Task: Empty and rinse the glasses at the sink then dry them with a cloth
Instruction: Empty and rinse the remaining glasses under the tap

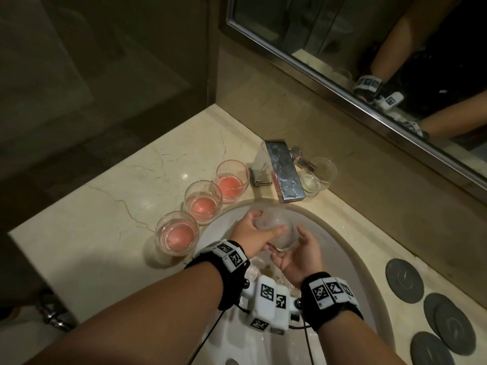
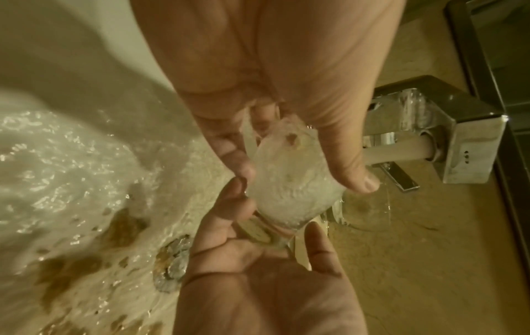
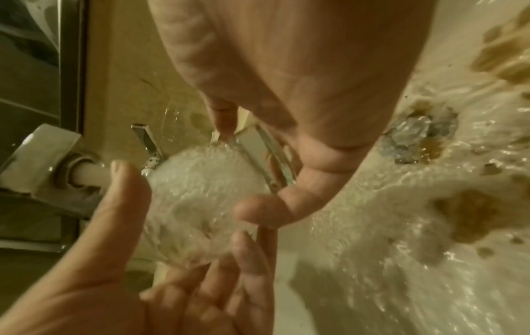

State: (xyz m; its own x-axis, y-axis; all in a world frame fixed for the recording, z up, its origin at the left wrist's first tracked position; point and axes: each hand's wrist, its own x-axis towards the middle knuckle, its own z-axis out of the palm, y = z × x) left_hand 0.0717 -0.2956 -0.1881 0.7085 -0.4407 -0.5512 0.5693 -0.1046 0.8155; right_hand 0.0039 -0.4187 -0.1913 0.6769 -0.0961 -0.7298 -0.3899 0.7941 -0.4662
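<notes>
A clear glass [image 1: 278,233] full of foaming water sits under the running tap [image 1: 286,172], over the white sink [image 1: 366,262]. My left hand [image 1: 263,223] grips its upper part from the left, thumb across the near side. Cupped round its base from below and the right is my right hand [image 1: 290,246]. The left wrist view shows the glass [image 2: 286,192] between both hands, water pouring from the spout [image 2: 401,154]. In the right wrist view the glass [image 3: 200,192] bubbles over. Three glasses of pink liquid [image 1: 176,233] [image 1: 203,201] [image 1: 232,181] stand on the counter left of the sink.
An empty clear glass [image 1: 317,176] stands behind the tap on its right. Several dark round coasters [image 1: 404,280] lie on the marble counter [image 1: 105,206] to the right. A mirror [image 1: 369,48] runs along the back wall. Water swirls round the drain [image 2: 172,265]. No cloth is in view.
</notes>
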